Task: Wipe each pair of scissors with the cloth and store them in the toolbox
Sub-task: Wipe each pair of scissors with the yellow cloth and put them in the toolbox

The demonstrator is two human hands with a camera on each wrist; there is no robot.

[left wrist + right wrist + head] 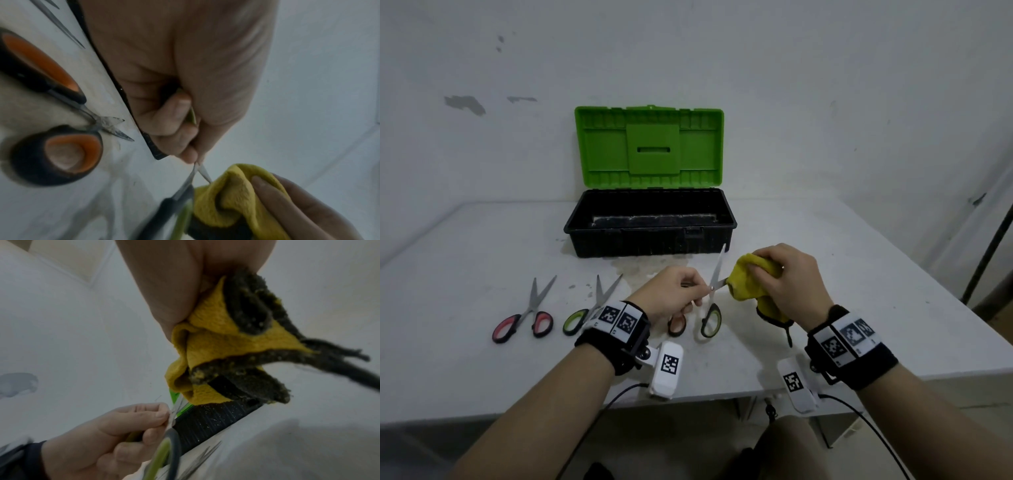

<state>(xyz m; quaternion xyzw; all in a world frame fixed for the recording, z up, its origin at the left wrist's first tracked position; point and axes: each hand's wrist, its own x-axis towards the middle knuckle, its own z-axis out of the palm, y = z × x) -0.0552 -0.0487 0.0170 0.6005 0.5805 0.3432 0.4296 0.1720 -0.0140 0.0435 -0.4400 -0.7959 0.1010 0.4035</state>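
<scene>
My left hand pinches a green-handled pair of scissors near the pivot, blades spread, above the table in front of the toolbox. One blade points up; the other goes into a yellow cloth that my right hand grips around it. In the left wrist view the left hand pinches the blades next to the cloth. In the right wrist view the cloth bunches under my right hand. The toolbox stands open, green lid upright.
Three other pairs lie on the white table: red-handled scissors at left, green-handled scissors partly behind my left wrist, and orange-handled scissors under my left hand, also orange-handled scissors. The table's front edge is close to my wrists.
</scene>
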